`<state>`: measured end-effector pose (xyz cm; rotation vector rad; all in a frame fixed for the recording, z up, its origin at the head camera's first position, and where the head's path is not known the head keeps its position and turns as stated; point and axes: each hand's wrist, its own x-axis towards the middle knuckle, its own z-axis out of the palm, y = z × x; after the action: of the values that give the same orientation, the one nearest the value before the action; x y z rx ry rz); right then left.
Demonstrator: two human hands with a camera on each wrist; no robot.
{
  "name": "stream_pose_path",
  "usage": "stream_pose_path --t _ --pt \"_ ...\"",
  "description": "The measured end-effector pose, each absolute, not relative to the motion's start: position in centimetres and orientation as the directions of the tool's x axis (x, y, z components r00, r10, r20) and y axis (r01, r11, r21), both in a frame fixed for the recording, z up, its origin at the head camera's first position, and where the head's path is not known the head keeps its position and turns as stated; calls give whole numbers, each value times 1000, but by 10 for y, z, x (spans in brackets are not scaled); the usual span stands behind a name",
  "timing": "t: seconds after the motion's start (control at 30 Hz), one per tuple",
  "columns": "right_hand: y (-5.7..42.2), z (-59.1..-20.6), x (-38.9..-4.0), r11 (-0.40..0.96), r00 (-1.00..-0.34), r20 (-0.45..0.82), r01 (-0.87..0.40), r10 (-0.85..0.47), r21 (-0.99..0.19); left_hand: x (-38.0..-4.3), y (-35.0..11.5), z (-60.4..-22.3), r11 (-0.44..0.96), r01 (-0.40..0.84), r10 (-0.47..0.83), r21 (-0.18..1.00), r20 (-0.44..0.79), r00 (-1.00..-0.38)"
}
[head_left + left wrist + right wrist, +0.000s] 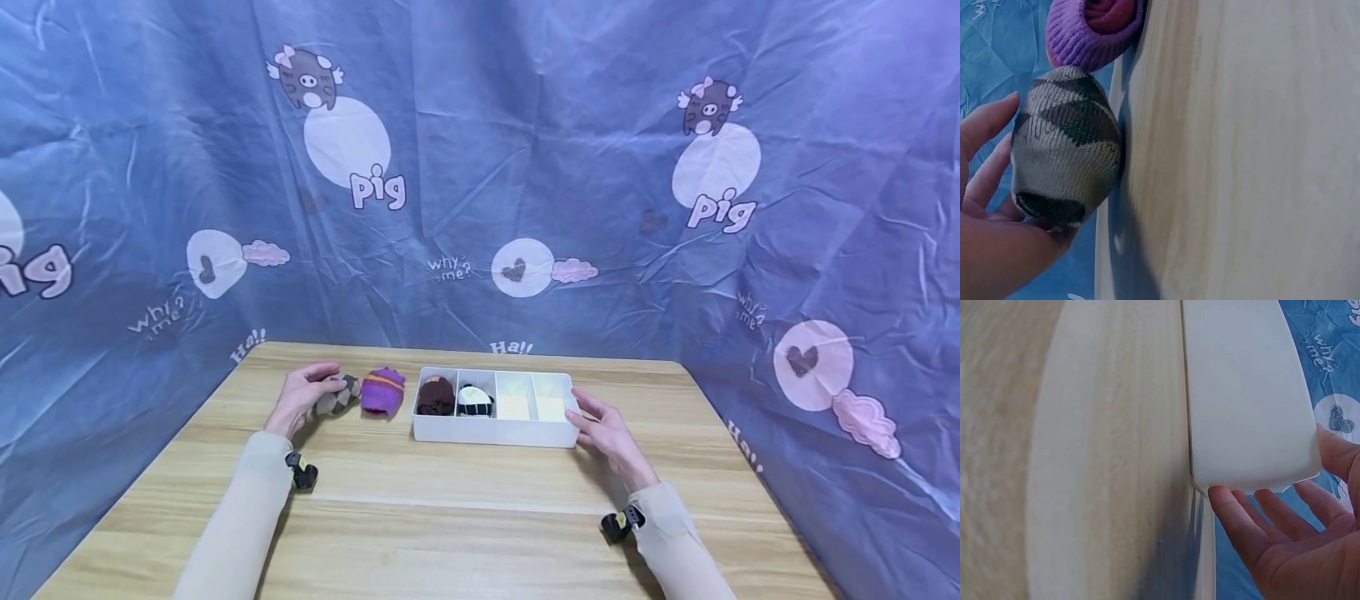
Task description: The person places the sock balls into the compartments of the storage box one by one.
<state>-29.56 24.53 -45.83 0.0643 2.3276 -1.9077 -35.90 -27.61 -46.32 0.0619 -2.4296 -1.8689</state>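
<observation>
At centre-left of the head view, the patterned sock bundle (327, 406) lies just right of the left hand (298, 397), the nearer one, its long axis slanting from lower left to upper right, towards the purple sock bundle (382, 393). The left fingers spread around it; whether they pinch it, I cannot tell. Farther right, the right hand (609, 432) rests extended fingers against the white box's (495, 431) right end.
</observation>
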Motion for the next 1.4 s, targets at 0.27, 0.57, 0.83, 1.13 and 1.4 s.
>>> stream_pose_path --t 0.27,0.57,0.83,1.13,1.4 --pt "245 -458 -295 206 -991 -127 115 -43 -972 -362 -277 -464 247 -10 -75 969 9 -997" --pt "245 -459 -297 205 -992 -115 104 -42 -973 -362 -279 -465 250 -78 -5 965 -80 -997" --pt "245 -459 -297 208 -992 -117 105 -43 -972 -359 -283 -464 240 -129 26 962 -139 -990" --pt "246 -459 -297 190 -992 -109 96 -59 -977 -358 -283 -464 270 -138 -18 953 -138 -990" --pt "247 -458 -297 185 -992 -113 101 -54 -978 -356 -279 -459 92 -163 -41 982 -160 -986"
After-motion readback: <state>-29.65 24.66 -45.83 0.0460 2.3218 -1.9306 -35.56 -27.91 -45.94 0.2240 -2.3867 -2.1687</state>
